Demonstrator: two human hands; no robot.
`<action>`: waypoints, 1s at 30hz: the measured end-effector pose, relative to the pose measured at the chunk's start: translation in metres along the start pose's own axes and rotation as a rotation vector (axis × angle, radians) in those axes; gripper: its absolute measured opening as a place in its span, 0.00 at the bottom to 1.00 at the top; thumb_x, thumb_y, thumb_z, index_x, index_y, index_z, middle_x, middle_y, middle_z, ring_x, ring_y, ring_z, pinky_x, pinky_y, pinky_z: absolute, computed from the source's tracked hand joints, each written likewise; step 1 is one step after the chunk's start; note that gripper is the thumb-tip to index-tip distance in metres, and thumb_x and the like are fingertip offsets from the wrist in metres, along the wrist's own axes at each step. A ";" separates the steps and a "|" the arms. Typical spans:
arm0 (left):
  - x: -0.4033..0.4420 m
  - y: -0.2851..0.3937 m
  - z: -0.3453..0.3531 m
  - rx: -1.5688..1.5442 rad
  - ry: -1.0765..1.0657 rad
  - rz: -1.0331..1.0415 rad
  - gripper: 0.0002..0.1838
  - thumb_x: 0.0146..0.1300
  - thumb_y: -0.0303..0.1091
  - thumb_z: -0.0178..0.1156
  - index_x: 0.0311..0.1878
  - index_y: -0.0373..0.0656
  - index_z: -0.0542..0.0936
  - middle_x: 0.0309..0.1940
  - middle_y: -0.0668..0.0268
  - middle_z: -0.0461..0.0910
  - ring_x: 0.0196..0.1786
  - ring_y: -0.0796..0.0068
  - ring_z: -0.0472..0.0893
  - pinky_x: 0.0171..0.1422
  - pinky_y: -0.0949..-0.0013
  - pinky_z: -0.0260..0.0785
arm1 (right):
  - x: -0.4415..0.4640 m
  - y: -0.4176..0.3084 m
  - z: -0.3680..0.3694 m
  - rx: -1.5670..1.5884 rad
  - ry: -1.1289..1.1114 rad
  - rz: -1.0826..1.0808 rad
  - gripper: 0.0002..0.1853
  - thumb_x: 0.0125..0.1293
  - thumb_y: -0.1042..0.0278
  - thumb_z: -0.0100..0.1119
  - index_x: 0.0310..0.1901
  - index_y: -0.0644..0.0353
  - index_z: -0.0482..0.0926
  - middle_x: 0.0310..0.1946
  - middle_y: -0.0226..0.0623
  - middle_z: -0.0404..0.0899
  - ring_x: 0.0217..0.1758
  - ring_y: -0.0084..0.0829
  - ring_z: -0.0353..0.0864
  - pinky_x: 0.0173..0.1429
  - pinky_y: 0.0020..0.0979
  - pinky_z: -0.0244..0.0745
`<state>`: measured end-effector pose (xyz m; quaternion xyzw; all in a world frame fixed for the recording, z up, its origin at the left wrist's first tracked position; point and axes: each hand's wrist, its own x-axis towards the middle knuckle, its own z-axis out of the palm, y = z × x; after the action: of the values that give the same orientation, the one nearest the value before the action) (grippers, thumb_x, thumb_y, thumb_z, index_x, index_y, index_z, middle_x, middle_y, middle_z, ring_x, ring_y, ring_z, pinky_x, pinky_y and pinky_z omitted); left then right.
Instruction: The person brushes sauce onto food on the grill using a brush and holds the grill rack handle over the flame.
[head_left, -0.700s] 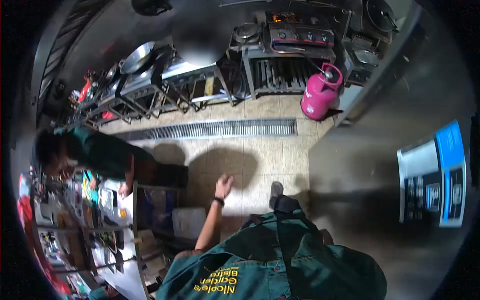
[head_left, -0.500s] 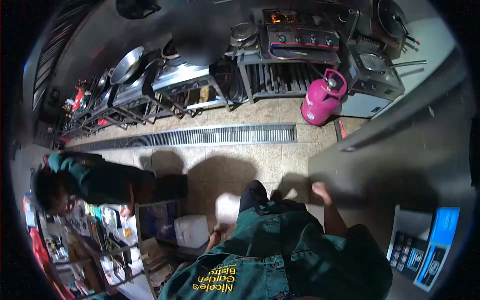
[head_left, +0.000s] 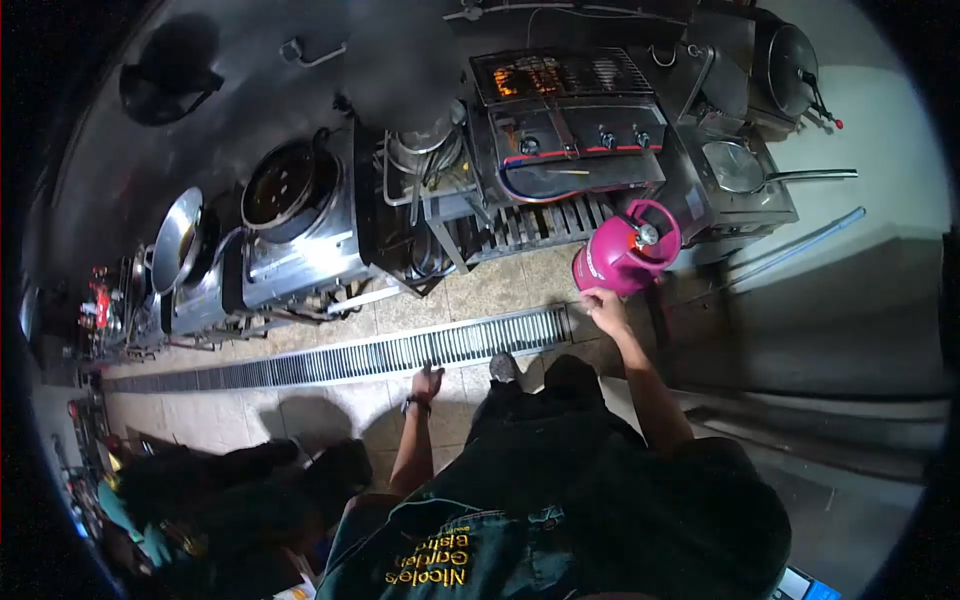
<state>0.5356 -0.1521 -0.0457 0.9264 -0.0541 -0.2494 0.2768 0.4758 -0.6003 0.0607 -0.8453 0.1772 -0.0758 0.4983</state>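
right hand (head_left: 605,308): half-curled, honestly couldn't tell if it pinched or touched anything
left hand (head_left: 427,383): loosely spread, near the drain grate (head_left: 460,344)
pink gas cylinder (head_left: 618,258): right by the right hand, near the lit grill (head_left: 560,78)

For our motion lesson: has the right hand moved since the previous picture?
Yes: the right hand went forward, from short of the floor drain to its right end.

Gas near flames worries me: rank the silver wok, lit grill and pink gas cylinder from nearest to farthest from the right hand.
1. Pink gas cylinder, ahead of the right hand.
2. Lit grill, farther ahead.
3. Silver wok, far left.
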 end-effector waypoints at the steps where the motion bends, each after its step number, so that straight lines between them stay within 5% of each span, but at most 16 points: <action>1: 0.037 0.028 -0.029 -0.173 0.015 0.092 0.20 0.56 0.46 0.52 0.44 0.39 0.74 0.32 0.50 0.78 0.40 0.57 0.78 0.41 0.61 0.68 | 0.023 0.003 0.001 0.069 0.013 0.039 0.07 0.53 0.75 0.54 0.35 0.63 0.77 0.23 0.32 0.77 0.27 0.22 0.74 0.32 0.24 0.68; 3: 0.076 0.106 -0.087 -0.746 -0.041 0.257 0.16 0.63 0.41 0.48 0.47 0.42 0.73 0.37 0.68 0.78 0.38 0.77 0.76 0.41 0.73 0.66 | 0.068 -0.013 -0.010 0.113 0.061 0.038 0.06 0.55 0.71 0.54 0.33 0.61 0.77 0.21 0.34 0.76 0.24 0.22 0.74 0.30 0.25 0.67; 7: 0.094 0.185 -0.147 -0.922 -0.032 0.104 0.17 0.64 0.41 0.47 0.51 0.42 0.71 0.39 0.69 0.77 0.39 0.78 0.75 0.42 0.76 0.64 | 0.181 -0.042 -0.027 -0.168 0.355 -0.127 0.06 0.53 0.70 0.54 0.32 0.58 0.77 0.20 0.40 0.75 0.23 0.30 0.76 0.28 0.28 0.67; 9: 0.118 0.137 -0.105 -0.894 0.082 0.074 0.17 0.64 0.41 0.47 0.50 0.40 0.71 0.38 0.66 0.78 0.39 0.77 0.75 0.43 0.75 0.65 | 0.231 -0.070 -0.032 -0.198 0.436 -0.073 0.09 0.50 0.68 0.57 0.35 0.57 0.74 0.26 0.42 0.76 0.31 0.43 0.76 0.34 0.37 0.68; 12: 0.107 0.021 -0.009 -0.162 0.102 -0.319 0.20 0.59 0.46 0.49 0.46 0.40 0.74 0.38 0.58 0.79 0.42 0.65 0.77 0.42 0.67 0.67 | 0.291 -0.099 -0.037 -0.353 0.571 -0.172 0.18 0.47 0.65 0.61 0.39 0.56 0.68 0.35 0.46 0.71 0.40 0.50 0.71 0.39 0.44 0.66; 13: 0.072 0.011 0.002 -0.176 0.011 -0.170 0.20 0.59 0.47 0.49 0.49 0.45 0.73 0.40 0.59 0.78 0.42 0.65 0.77 0.39 0.65 0.68 | 0.309 -0.106 -0.036 -0.355 0.534 -0.100 0.20 0.45 0.64 0.62 0.40 0.56 0.65 0.35 0.48 0.69 0.41 0.51 0.70 0.40 0.45 0.66; 14: 0.045 0.003 0.074 -0.857 0.520 -0.426 0.19 0.62 0.43 0.37 0.14 0.54 0.57 0.10 0.75 0.55 0.12 0.79 0.51 0.13 0.72 0.41 | 0.322 -0.111 -0.037 -0.344 0.498 -0.081 0.21 0.45 0.64 0.63 0.41 0.56 0.65 0.35 0.48 0.69 0.41 0.51 0.70 0.40 0.44 0.66; 15: 0.054 0.018 0.062 -0.848 0.533 -0.430 0.19 0.62 0.43 0.37 0.14 0.54 0.57 0.10 0.75 0.55 0.12 0.79 0.51 0.13 0.72 0.41 | 0.334 -0.115 -0.037 -0.336 0.465 -0.062 0.23 0.46 0.63 0.63 0.41 0.56 0.64 0.36 0.48 0.69 0.41 0.51 0.70 0.41 0.44 0.66; 22: 0.009 0.089 0.058 -0.993 0.222 -0.639 0.09 0.61 0.45 0.43 0.34 0.51 0.63 0.26 0.67 0.66 0.27 0.72 0.65 0.25 0.69 0.54 | 0.380 -0.088 -0.017 -0.347 0.390 -0.005 0.25 0.47 0.68 0.61 0.45 0.57 0.59 0.35 0.53 0.71 0.36 0.54 0.73 0.36 0.46 0.68; 26: 0.032 0.118 0.027 -1.089 0.032 -0.701 0.14 0.60 0.46 0.46 0.45 0.50 0.67 0.36 0.63 0.73 0.35 0.69 0.72 0.31 0.67 0.62 | 0.390 -0.094 -0.017 -0.330 0.289 0.191 0.27 0.48 0.70 0.58 0.50 0.55 0.57 0.28 0.55 0.74 0.31 0.56 0.74 0.34 0.49 0.67; 30: 0.055 0.162 -0.016 -1.026 -0.079 -0.635 0.21 0.60 0.47 0.49 0.55 0.49 0.68 0.43 0.61 0.77 0.40 0.67 0.78 0.35 0.66 0.68 | 0.397 -0.093 -0.009 -0.368 0.344 0.149 0.26 0.52 0.66 0.57 0.51 0.53 0.56 0.26 0.55 0.75 0.30 0.56 0.74 0.33 0.49 0.67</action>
<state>0.5975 -0.2937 0.0292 0.6357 0.3420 -0.3485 0.5979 0.8617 -0.7159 0.1266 -0.8811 0.3319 -0.1480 0.3027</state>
